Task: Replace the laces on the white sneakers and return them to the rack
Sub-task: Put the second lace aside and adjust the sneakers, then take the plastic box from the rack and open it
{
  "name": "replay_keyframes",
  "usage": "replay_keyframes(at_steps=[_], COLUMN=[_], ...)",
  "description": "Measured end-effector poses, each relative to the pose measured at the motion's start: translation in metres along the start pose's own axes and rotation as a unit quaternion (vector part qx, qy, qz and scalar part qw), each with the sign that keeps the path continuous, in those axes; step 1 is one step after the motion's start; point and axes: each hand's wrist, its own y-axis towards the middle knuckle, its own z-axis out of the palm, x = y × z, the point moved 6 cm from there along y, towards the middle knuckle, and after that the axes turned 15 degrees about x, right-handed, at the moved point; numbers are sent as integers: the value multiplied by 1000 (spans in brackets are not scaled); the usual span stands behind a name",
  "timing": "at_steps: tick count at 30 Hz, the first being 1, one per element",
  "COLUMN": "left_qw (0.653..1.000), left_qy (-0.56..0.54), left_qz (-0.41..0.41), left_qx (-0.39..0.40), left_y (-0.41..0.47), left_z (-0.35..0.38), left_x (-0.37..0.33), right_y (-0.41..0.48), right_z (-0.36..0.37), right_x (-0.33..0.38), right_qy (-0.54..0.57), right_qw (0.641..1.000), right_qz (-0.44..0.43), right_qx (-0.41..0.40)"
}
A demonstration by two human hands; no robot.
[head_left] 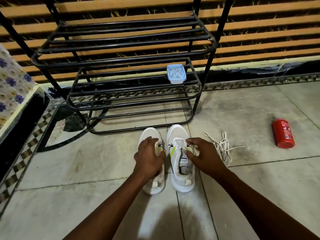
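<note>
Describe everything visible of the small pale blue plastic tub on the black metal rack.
The small pale blue plastic tub is rectangular with rounded corners, a blue rim and paler translucent-looking walls. It sits upright on the middle shelf of the black metal rack, near its right end, across the bars. White coiled strands, perhaps laces, show inside; a clear lid cannot be ruled out. Only the bars touch it.

The scene was rather dim, with warm light from above. A soft shadow [173,217] lay on the near floor [259,196]. The bars of the rack [121,22] bent from wide-angle distortion; far edges looked soft.
</note>
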Motion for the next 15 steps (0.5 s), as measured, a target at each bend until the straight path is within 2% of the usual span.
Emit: replay_keyframes(at_steps=[3,7,9,12,15], left_qw=[995,986,984,983,992], left_qy=[-30,32,64,113,95], left_qz=[80,143,147,105,78], left_qx=[-52,-80,-83,-100,-28], left_y=[7,30,53,90,130], left_z=[-36,-88,-108,-137,-148], left_x=[-34,-90,-111,-136,-150], right_y=[21,59,81,116,160], right_z=[-24,-64,-88,-118,-133], right_x=[18,49,64,80,82], right_qy=[2,-17,-43,-79,-131], right_qw=[999,998,998,995,990], right_qz=[-20,-33,-35,-33,-17], right_qx=[-30,-41,-40,-45,-45])
